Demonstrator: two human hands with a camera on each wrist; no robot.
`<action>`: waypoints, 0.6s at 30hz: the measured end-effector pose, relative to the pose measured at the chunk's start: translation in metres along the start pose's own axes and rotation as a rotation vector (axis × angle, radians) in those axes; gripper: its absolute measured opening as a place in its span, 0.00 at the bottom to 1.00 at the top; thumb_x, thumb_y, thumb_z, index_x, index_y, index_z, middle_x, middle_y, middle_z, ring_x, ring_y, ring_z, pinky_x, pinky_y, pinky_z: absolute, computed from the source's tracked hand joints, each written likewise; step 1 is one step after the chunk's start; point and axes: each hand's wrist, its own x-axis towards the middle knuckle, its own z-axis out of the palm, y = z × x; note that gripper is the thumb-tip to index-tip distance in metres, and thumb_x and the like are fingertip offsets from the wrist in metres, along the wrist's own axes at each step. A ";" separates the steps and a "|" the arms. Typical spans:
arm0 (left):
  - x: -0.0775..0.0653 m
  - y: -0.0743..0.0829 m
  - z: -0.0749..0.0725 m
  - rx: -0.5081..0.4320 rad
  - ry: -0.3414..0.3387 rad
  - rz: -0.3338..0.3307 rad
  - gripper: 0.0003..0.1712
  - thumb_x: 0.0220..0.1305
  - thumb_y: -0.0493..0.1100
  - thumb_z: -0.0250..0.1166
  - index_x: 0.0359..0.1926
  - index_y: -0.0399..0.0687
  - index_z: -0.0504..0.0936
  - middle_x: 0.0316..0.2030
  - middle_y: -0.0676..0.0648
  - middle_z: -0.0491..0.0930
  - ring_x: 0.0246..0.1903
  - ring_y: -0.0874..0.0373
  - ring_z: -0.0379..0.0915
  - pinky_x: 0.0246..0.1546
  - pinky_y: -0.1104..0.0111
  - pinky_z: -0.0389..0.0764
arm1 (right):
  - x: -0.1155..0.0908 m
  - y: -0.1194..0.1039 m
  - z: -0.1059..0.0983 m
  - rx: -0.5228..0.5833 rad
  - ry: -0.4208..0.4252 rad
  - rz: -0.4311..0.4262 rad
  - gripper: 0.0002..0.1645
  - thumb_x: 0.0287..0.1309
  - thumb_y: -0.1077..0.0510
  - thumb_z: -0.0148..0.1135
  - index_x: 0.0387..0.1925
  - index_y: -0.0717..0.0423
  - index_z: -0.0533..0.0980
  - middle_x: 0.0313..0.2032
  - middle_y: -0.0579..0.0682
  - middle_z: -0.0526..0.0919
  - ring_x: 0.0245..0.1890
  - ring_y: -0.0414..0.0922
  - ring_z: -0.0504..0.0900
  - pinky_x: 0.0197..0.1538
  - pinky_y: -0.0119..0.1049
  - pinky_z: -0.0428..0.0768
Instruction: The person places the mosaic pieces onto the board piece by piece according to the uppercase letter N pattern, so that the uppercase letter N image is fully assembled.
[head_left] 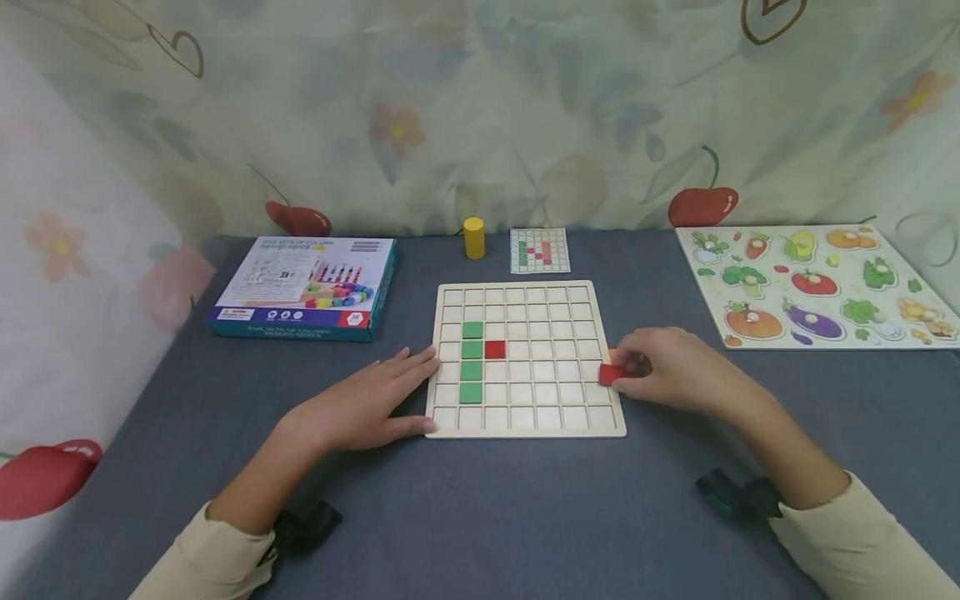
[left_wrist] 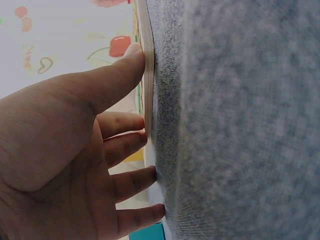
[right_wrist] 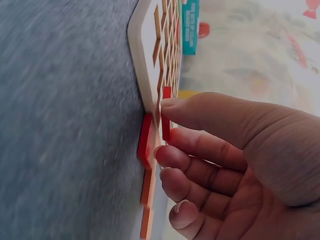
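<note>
A wooden grid board (head_left: 531, 421) lies flat in the middle of the table. On it, several green tiles (head_left: 472, 371) form a column at the left, with one red tile (head_left: 495, 349) beside them. My left hand (head_left: 356, 404) rests at the board's left edge, fingers spread and thumb against the rim (left_wrist: 148, 75). At the opposite edge, my right hand (head_left: 671, 367) pinches a red square tile (right_wrist: 166, 112) between thumb and fingers. Below that hand, another red tile (right_wrist: 145, 137) and orange tiles (right_wrist: 146, 220) lie beside the board, mostly hidden in the head view.
Behind the board are a small card with a coloured grid pattern (head_left: 539, 251) and an upright yellow cylinder (head_left: 474, 238). A boxed bead set (head_left: 300, 287) lies at the back left. A vegetable puzzle board (head_left: 772, 287) occupies the back right, before a printed cloth backdrop (head_left: 480, 108).
</note>
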 end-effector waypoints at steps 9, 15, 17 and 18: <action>0.000 0.000 0.000 0.006 0.000 -0.002 0.50 0.67 0.64 0.63 0.79 0.48 0.53 0.78 0.47 0.48 0.76 0.42 0.40 0.71 0.43 0.49 | 0.015 -0.018 0.005 0.024 -0.023 -0.036 0.09 0.52 0.57 0.75 0.35 0.54 0.84 0.24 0.41 0.76 0.28 0.42 0.73 0.32 0.38 0.74; 0.000 0.001 0.000 0.004 0.003 0.001 0.50 0.67 0.64 0.63 0.79 0.47 0.53 0.78 0.47 0.49 0.76 0.42 0.40 0.71 0.43 0.49 | 0.026 -0.028 0.013 0.040 0.002 -0.087 0.05 0.51 0.61 0.72 0.32 0.53 0.83 0.23 0.41 0.74 0.26 0.41 0.72 0.31 0.38 0.71; 0.000 0.001 0.000 0.003 0.004 0.003 0.50 0.67 0.64 0.63 0.79 0.47 0.53 0.78 0.47 0.49 0.76 0.42 0.40 0.71 0.43 0.49 | 0.029 -0.031 0.016 0.038 0.008 -0.102 0.04 0.51 0.61 0.70 0.31 0.52 0.83 0.23 0.41 0.75 0.27 0.41 0.72 0.32 0.37 0.71; 0.000 0.001 0.000 0.002 0.004 0.004 0.50 0.67 0.64 0.63 0.79 0.47 0.53 0.78 0.47 0.49 0.76 0.42 0.40 0.71 0.42 0.49 | 0.031 -0.033 0.018 0.039 0.009 -0.109 0.04 0.51 0.61 0.70 0.31 0.52 0.83 0.23 0.41 0.75 0.27 0.41 0.72 0.32 0.37 0.72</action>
